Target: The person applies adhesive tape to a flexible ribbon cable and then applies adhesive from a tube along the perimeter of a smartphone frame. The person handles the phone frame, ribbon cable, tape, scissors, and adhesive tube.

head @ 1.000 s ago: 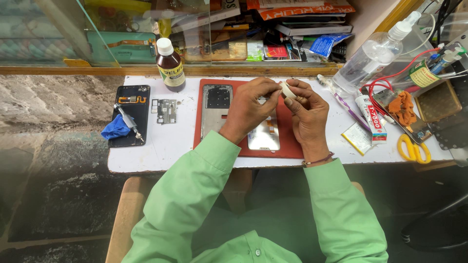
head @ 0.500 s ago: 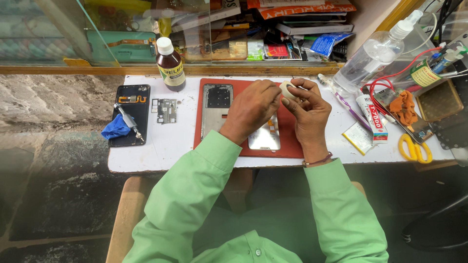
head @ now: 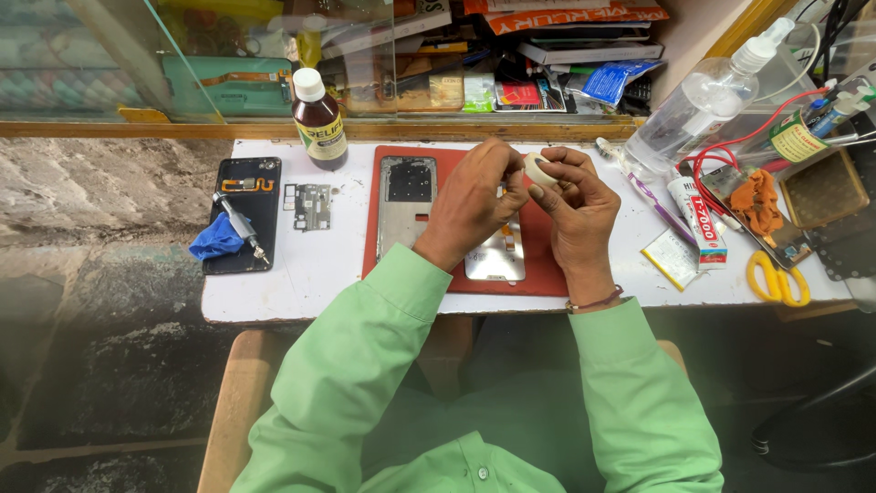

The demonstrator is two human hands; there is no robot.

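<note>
My right hand (head: 577, 212) grips a small roll of pale tape (head: 537, 169) above the red work mat (head: 540, 263). My left hand (head: 472, 198) is pressed against the roll from the left, fingertips pinched at its edge; whether it holds a strip of tape I cannot tell. Below the hands on the mat lie a silver phone frame (head: 407, 205) and a shiny phone part (head: 497, 260), partly hidden by my left wrist.
A brown bottle (head: 319, 119) stands at the back. A black phone back (head: 242, 215) with a blue cloth and a screwdriver, plus a small circuit board (head: 313, 206), lie left. Right: a clear spray bottle (head: 695, 100), glue tube (head: 698, 219), yellow scissors (head: 776, 278), a cluttered tray.
Both hands have stayed together over the mat; the tape roll has turned a little between the fingers and the left fingertips have closed in on its edge.
</note>
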